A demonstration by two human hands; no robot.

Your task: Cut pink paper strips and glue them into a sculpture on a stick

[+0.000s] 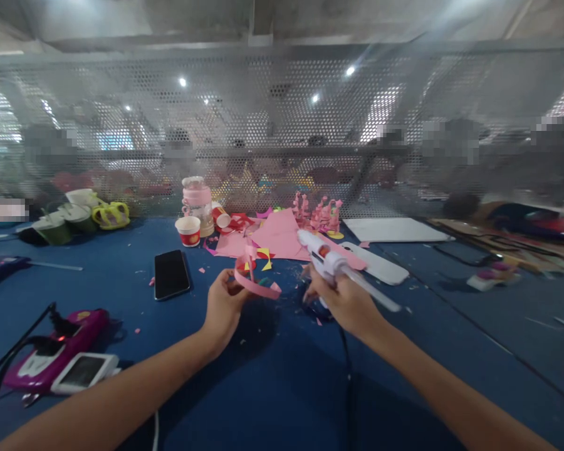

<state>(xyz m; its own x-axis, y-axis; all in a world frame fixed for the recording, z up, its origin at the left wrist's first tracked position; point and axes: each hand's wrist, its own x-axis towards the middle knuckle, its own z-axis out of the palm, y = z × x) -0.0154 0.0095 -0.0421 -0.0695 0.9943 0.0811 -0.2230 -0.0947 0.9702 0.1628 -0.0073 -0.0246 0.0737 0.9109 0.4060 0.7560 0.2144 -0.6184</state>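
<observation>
My left hand point(224, 307) is closed on a curled pink paper strip point(258, 288) that bends into a ring with an upright piece. My right hand point(350, 305) wraps round the grip of a white hot glue gun point(326, 257), its nozzle pointing up and to the left. A clear glue stick point(373, 292) sticks out of the gun's rear, and a dark cord runs down toward me. The two hands are apart, above the blue table. Pink paper sheets point(279, 235) lie just beyond them, with yellow scraps point(266, 258) near the strip.
Left of my hands lie a black phone point(171, 275) and a purple power strip point(59, 351) with plugs. Behind stand a paper cup point(188, 232), a pink-lidded bottle point(198, 203) and several pink paper crowns point(324, 215). A white case point(380, 263) lies right. A perforated metal screen point(272, 125) closes the back.
</observation>
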